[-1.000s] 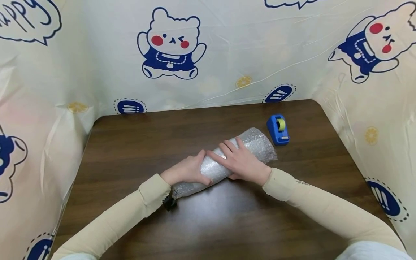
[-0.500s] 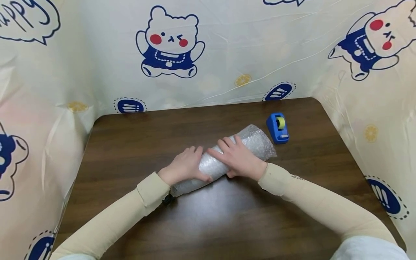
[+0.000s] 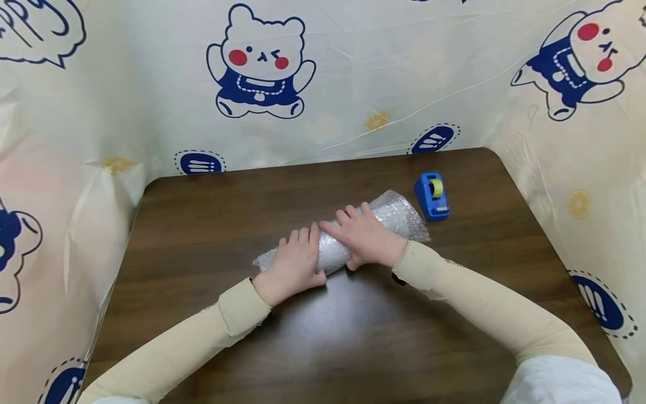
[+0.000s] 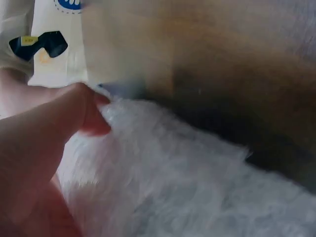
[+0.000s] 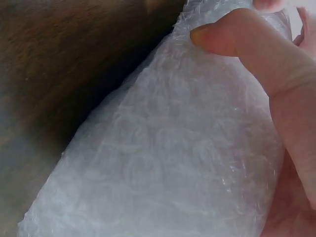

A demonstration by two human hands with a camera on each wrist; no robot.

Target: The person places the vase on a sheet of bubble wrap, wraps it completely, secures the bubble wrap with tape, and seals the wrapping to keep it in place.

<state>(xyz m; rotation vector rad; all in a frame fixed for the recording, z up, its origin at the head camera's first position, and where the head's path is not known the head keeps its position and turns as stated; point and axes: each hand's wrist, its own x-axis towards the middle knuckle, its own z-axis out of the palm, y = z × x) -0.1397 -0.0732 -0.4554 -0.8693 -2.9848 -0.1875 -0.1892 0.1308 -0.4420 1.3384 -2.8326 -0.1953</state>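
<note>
From here I count 1 left hand (image 3: 291, 265), 1 right hand (image 3: 367, 237), 1 bubble-wrap roll (image 3: 331, 251), 1 tape dispenser (image 3: 432, 196) at its 2 o'clock, 1 table (image 3: 353, 342).

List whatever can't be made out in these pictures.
Head: whether the wrap holds anything; its layers hide the inside.
Head: the wrap under the left hand and right hand, which cover it.
Head: the full lettering at upper left, cut by the edge.
Left wrist: the bluish patch past the wrap, too blurred to name.
Left wrist: print on the yellow label, too small to read.
</note>
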